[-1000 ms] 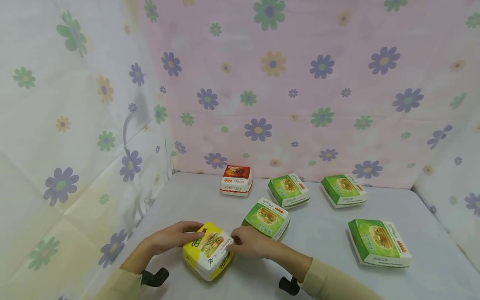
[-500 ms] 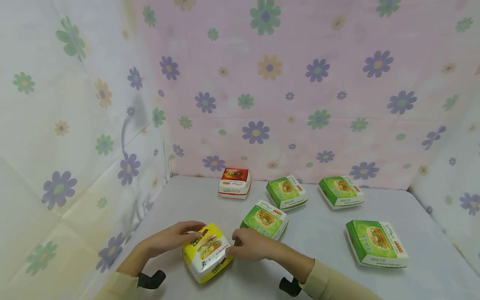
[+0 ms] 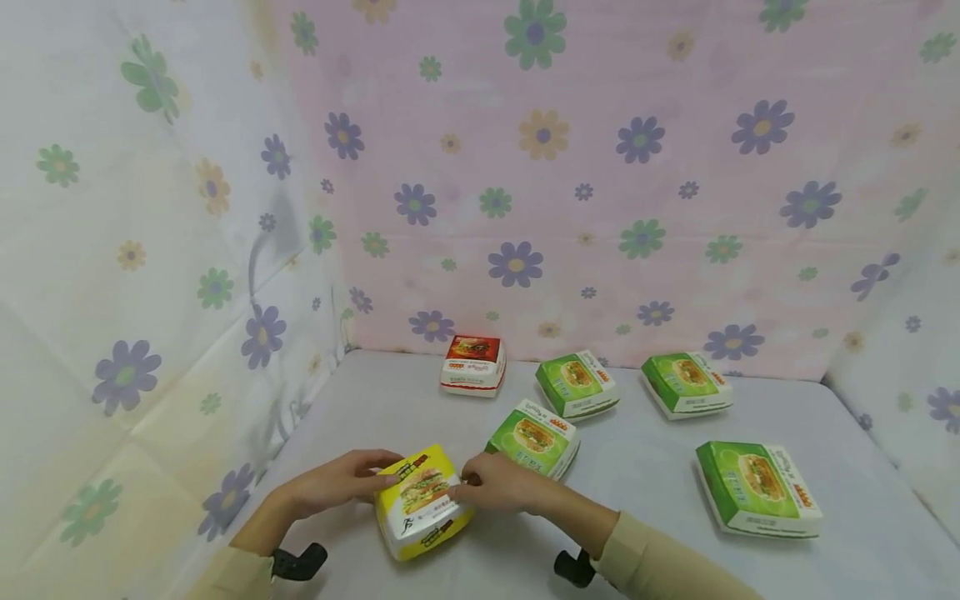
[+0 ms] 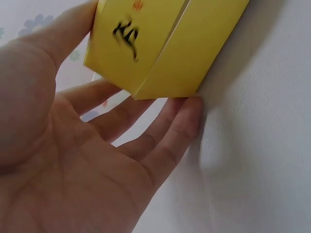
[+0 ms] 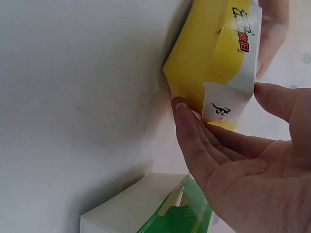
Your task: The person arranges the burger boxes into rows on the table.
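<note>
A yellow and white burger box [image 3: 425,502] with a burger picture on its lid is between both hands near the front of the table. My left hand [image 3: 341,486] grips its left side; in the left wrist view the thumb lies along one upper edge and the fingertips [image 4: 193,109] reach the bottom edge. On the right side, my right hand [image 3: 502,487] pinches the box's end, thumb at the lid edge and fingers [image 5: 187,121] at the lower edge in the right wrist view. A green burger box [image 3: 534,435] sits just behind the right hand, which partly covers it.
At the back stand a red and white burger box [image 3: 473,365] and two green ones, a middle box [image 3: 577,383] and a right box [image 3: 687,383]. Another green box [image 3: 759,487] lies at the right. Flowered cloth walls [image 3: 457,287] border the table [image 3: 630,500].
Between my hands the yellow box has turned somewhat clockwise and shifted slightly right, showing more of its front side. Both hands keep their hold; the other boxes stay put.
</note>
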